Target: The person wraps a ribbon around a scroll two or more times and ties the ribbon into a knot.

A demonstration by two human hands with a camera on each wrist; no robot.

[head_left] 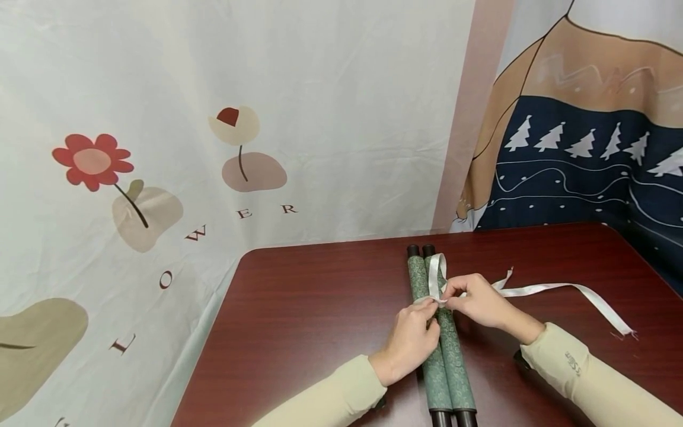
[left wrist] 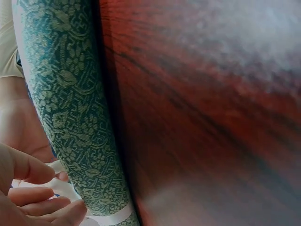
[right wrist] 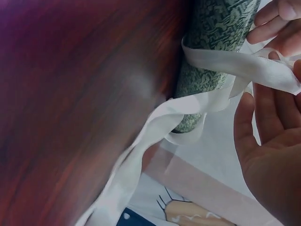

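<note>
Two green patterned scroll rolls [head_left: 450, 356] with dark rod ends lie side by side on the table. A white ribbon [head_left: 435, 276] passes around them, with a loop standing up near their far end. My left hand [head_left: 408, 344] lies across the left roll, its fingertips pinching the ribbon near the crossing. From the right side, my right hand [head_left: 477, 299] pinches the ribbon between thumb and fingers. In the right wrist view, one ribbon band [right wrist: 216, 61] wraps the roll and runs to the right hand's fingers [right wrist: 277, 108]. The fingers partly hide the crossing itself.
The dark red wooden table [head_left: 299, 308] extends on both sides of the rolls. A long loose ribbon tail [head_left: 565, 286] trails over its right part, with a short frayed end beside it. Printed curtains [head_left: 341, 118] hang behind the table and along its left side.
</note>
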